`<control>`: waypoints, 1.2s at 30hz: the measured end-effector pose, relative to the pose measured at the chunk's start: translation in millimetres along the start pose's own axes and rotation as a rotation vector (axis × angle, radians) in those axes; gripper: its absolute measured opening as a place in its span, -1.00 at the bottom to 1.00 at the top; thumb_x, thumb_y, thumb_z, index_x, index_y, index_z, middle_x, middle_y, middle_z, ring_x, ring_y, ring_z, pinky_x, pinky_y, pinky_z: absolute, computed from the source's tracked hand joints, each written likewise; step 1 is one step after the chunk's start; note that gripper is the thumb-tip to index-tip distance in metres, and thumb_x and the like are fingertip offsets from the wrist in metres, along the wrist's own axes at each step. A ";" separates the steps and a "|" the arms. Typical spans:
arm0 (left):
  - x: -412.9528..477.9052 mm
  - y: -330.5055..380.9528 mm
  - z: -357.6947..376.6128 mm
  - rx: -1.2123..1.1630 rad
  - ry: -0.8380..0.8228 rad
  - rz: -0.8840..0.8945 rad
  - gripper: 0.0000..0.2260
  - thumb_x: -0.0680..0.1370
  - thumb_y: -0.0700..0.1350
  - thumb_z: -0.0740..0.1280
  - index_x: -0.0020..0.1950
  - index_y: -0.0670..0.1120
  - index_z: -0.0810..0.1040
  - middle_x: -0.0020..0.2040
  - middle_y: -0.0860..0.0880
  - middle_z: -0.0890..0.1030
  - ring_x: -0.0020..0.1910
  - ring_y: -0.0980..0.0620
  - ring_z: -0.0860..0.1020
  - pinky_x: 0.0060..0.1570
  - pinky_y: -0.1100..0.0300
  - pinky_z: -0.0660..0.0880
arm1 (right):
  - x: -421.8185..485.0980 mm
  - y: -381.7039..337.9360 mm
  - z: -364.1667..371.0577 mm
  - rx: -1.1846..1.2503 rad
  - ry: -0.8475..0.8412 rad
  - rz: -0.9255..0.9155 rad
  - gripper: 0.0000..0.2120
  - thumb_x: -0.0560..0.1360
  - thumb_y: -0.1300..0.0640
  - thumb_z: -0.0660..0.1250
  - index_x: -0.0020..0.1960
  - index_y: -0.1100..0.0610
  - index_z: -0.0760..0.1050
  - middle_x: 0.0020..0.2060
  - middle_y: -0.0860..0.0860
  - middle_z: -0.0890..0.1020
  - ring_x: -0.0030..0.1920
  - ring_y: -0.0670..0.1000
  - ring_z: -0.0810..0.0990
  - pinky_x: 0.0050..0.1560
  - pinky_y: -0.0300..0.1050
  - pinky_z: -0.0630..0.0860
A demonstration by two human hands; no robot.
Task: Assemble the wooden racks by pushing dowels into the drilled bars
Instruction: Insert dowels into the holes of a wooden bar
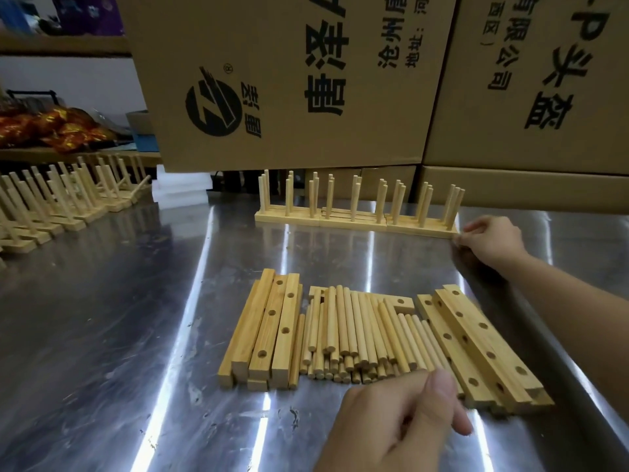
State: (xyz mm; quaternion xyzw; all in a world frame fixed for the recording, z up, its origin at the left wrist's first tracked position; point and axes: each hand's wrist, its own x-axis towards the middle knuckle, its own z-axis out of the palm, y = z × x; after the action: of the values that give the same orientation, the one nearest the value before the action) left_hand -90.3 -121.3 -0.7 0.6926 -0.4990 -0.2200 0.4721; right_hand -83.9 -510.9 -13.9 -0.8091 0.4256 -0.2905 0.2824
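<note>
A pile of loose dowels (357, 335) lies on the steel table (102, 335), between a stack of drilled bars (269, 330) on its left and more drilled bars (476, 345) on its right. A row of assembled racks (354, 207) with upright dowels stands farther back. My right hand (490, 238) reaches to the right end of that row and pinches the corner of the last base with curled fingers. My left hand (398, 420) hovers at the near ends of the dowels, thumb forward and fingers curled; its palm is hidden.
Large cardboard boxes (299, 80) stand close behind the racks. Several finished racks (61, 202) line the table's left side, with white foam blocks (180, 187) beside them. Orange shiny packets (51, 126) sit at the far left.
</note>
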 end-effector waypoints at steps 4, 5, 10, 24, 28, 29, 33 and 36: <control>-37.0 4.7 13.9 -0.190 0.083 -0.035 -0.57 0.54 0.36 0.20 -0.10 0.07 0.67 -0.48 0.06 0.34 -0.42 0.16 0.33 -0.32 0.25 0.24 | -28.5 -1.6 -11.1 0.026 -0.073 -0.051 -0.75 0.57 0.03 0.51 0.18 0.03 0.54 0.01 0.00 0.63 0.11 0.08 0.61 0.07 0.02 0.56; -37.3 6.0 17.0 -0.187 0.069 0.001 -0.61 0.56 0.30 0.21 -0.11 0.06 0.67 -0.47 0.07 0.33 -0.41 0.15 0.32 -0.32 0.24 0.24 | -40.2 1.0 -12.9 0.035 -0.103 -0.071 -0.72 0.58 0.01 0.49 0.24 0.03 0.54 0.05 -0.01 0.63 0.14 0.07 0.61 0.15 0.07 0.58; -36.5 4.9 14.0 -0.211 0.167 0.045 -0.65 0.59 0.21 0.22 -0.18 0.04 0.66 -0.42 0.00 0.32 -0.37 0.13 0.31 -0.32 0.24 0.24 | -97.3 17.6 -29.8 0.120 -0.044 -0.114 -0.79 0.61 0.01 0.45 0.23 -0.02 0.60 0.05 -0.10 0.67 0.10 -0.07 0.64 0.10 -0.06 0.59; -50.4 14.9 -25.0 0.009 0.686 0.307 -0.63 0.70 -0.05 0.25 -0.29 -0.07 0.55 -0.49 0.07 0.41 -0.50 0.12 0.36 -0.47 0.32 0.23 | -207.7 19.1 -68.9 0.169 0.136 -0.166 -0.86 0.62 0.13 0.41 -0.07 -0.08 0.62 -0.16 -0.12 0.69 -0.07 -0.09 0.65 -0.15 -0.20 0.49; -49.2 0.1 -70.2 0.104 0.933 0.210 -0.65 0.72 -0.09 0.27 -0.26 -0.06 0.58 -0.46 0.06 0.47 -0.47 0.13 0.39 -0.45 0.36 0.25 | -225.6 7.5 -72.7 0.124 0.207 -0.283 -0.85 0.60 0.10 0.38 -0.11 -0.11 0.60 -0.22 -0.19 0.66 -0.12 -0.24 0.61 -0.18 -0.32 0.42; -48.1 -6.5 -80.4 0.132 0.972 0.130 -0.67 0.71 -0.07 0.27 -0.25 -0.02 0.60 -0.46 0.08 0.49 -0.44 0.13 0.42 -0.41 0.26 0.31 | -228.5 4.2 -73.1 0.114 0.204 -0.316 -0.86 0.59 0.10 0.38 -0.11 -0.09 0.60 -0.23 -0.20 0.66 -0.11 -0.25 0.60 -0.19 -0.36 0.41; -45.4 -40.9 -109.3 0.287 0.899 -0.290 -0.80 0.66 0.04 0.32 -0.13 0.06 0.64 -0.17 0.08 0.65 -0.09 -0.08 0.61 -0.11 -0.02 0.55 | -234.2 -3.1 -73.4 0.094 0.143 -0.388 -0.89 0.60 0.12 0.38 -0.08 -0.05 0.62 -0.21 -0.18 0.66 -0.12 -0.22 0.60 -0.16 -0.30 0.44; -46.6 -52.1 -113.5 0.347 0.728 -0.480 -0.79 0.64 0.19 0.36 -0.11 0.12 0.62 -0.04 0.11 0.66 0.07 -0.09 0.57 0.26 -0.14 0.52 | -231.7 -2.8 -74.1 0.125 0.116 -0.378 -0.89 0.59 0.15 0.40 -0.08 -0.02 0.65 -0.20 -0.16 0.68 -0.14 -0.18 0.62 -0.16 -0.24 0.46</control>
State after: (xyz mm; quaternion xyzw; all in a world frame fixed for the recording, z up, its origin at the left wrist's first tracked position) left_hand 4.1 -27.2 -2.1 0.8892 -0.1563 0.0209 0.4295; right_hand -243.7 -327.5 -15.4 -0.8374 0.2628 -0.4104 0.2475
